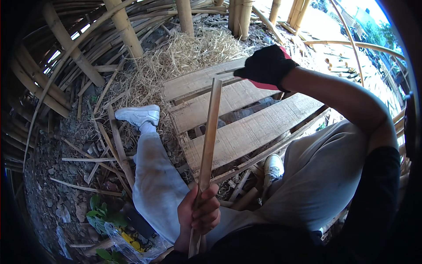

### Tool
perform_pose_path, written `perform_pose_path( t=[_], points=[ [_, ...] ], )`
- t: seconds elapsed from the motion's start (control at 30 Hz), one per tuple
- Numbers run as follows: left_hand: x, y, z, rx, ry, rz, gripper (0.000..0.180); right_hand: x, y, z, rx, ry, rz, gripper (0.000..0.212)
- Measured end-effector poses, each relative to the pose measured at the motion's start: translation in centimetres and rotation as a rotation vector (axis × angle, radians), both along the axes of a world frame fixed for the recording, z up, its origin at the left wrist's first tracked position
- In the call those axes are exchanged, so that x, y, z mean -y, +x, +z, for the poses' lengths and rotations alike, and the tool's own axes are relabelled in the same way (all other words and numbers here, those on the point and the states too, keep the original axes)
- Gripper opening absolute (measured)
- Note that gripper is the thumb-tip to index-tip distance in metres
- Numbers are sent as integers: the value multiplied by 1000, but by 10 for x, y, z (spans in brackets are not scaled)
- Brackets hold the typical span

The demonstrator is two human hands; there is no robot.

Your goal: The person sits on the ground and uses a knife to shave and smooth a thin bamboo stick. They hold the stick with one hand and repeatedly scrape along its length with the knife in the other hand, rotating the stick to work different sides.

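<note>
My bare left hand (pixel 200 210) is wrapped round a long split bamboo strip (pixel 208 141), which stands up at a slight tilt between my legs. Its upper end reaches over the slatted wooden pallet (pixel 246 132). Above the pallet's far right part is my right hand (pixel 269 66), in a black and red glove and apart from the strip. Its fingers are curled closed; whatever they may hold is hidden by the glove.
Dry shavings (pixel 189 53) are heaped beyond the pallet. Upright bamboo posts (pixel 125 28) stand at the back left. Loose strips (pixel 94 160) lie on the ground beside my left leg, with a clear plastic bag (pixel 132 242) and a green plant (pixel 99 211) nearer.
</note>
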State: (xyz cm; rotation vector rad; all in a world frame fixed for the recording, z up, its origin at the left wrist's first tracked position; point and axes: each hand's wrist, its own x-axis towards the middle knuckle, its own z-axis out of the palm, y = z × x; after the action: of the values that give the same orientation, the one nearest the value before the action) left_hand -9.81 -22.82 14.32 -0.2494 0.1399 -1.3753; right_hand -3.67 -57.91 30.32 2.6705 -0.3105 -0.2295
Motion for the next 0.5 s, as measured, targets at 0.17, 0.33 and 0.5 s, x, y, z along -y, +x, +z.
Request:
perform_pose_path(
  t=[0.17,0.33,0.5],
  points=[
    [-11,2,7,63,-63,146,37,-6,-10,-12,308,396,40,50],
    [-10,7,3,130,86,270,33,-72,-36,-27,406,592,498,32],
    [-10,2,4,275,146,301,31,-111,-67,-34,234,555,706,22]
  ],
)
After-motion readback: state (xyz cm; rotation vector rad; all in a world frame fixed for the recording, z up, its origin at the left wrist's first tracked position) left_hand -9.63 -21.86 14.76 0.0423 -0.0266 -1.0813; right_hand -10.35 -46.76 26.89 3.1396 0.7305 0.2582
